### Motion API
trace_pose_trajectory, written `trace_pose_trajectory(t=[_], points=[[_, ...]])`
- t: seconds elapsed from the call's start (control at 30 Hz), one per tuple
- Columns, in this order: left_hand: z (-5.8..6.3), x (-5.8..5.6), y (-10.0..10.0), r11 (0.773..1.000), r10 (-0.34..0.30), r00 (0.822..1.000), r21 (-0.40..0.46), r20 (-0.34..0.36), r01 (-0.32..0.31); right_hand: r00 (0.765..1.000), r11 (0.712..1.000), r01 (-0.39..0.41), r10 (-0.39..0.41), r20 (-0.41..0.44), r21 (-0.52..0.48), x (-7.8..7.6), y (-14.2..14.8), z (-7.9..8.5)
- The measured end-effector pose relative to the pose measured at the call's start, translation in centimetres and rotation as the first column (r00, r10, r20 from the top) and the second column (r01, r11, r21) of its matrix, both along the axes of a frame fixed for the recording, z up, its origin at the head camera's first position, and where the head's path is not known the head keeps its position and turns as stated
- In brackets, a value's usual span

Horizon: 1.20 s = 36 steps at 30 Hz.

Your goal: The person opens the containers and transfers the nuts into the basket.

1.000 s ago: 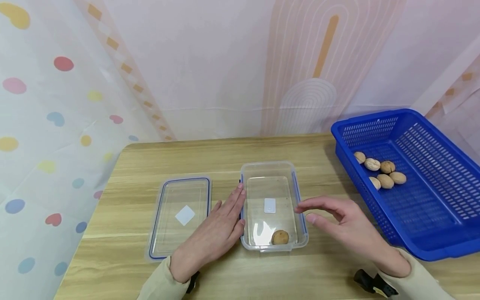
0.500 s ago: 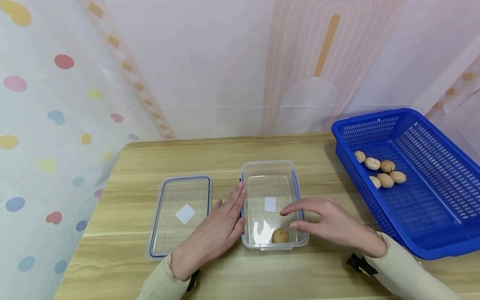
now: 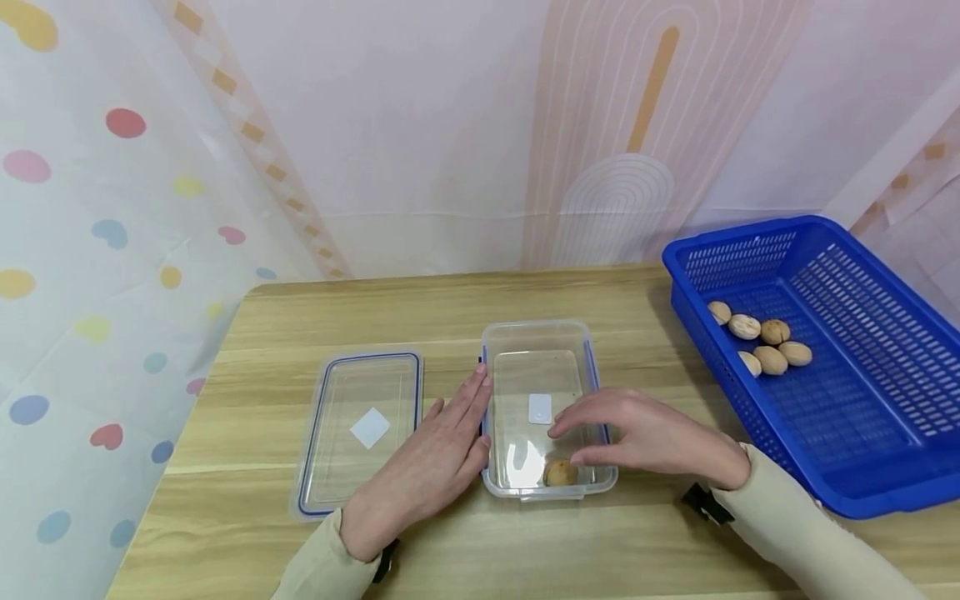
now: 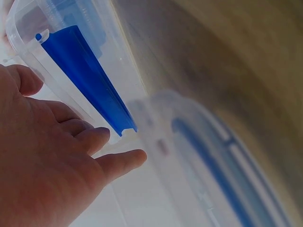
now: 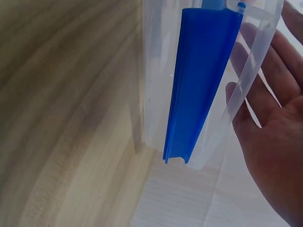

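A clear plastic container (image 3: 531,367) stands uncovered in the middle of the table. One walnut (image 3: 559,473) lies inside near its front end. My left hand (image 3: 427,467) rests along the container's left side, fingers straight; the left wrist view shows them by a blue side latch (image 4: 87,78). Over the container's right rim reaches my right hand (image 3: 637,433), thumb and fingers loosely bent and apart, above and right of the walnut and holding nothing. Another blue latch (image 5: 201,80) hangs below that hand in the right wrist view.
To the left lies a clear lid (image 3: 330,467) with a blue seal and a white label. A blue perforated basket (image 3: 862,408) sits at the right, with several walnuts (image 3: 771,361) at its left side. A patterned cloth (image 3: 420,150) hangs behind the wooden table (image 3: 450,308).
My right hand has moved left from beside the right rim to over the container's inside, near the walnut. My left hand, lid and basket have stayed put.
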<state>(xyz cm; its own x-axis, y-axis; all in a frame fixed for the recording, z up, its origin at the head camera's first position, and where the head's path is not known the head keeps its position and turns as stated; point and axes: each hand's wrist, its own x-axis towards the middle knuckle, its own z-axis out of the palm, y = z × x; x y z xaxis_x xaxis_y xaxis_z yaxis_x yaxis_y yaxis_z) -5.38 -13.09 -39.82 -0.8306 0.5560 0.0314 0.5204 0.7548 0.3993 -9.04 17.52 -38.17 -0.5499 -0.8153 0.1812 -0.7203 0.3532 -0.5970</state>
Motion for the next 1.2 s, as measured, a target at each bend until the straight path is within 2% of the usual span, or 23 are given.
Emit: trace_pose_trajectory(t=[0.3,0.67,1.2], points=[[-0.1,0.0,0.1,1.0,0.008,1.0,0.003,0.001,-0.008,0.998,0.985,-0.044,0.052,-0.043,0.167,-0.3,-0.5,0.1],[0.2,0.0,0.1,1.0,0.008,1.0,-0.005,0.018,-0.008,0.986,0.965,-0.113,0.138,-0.093,0.236,-0.5,-1.6,-0.3],[0.0,0.1,0.0,1.0,0.003,1.0,-0.006,0.006,-0.003,0.979,0.942,-0.129,0.171,-0.112,0.311,-0.5,-2.2,0.1]])
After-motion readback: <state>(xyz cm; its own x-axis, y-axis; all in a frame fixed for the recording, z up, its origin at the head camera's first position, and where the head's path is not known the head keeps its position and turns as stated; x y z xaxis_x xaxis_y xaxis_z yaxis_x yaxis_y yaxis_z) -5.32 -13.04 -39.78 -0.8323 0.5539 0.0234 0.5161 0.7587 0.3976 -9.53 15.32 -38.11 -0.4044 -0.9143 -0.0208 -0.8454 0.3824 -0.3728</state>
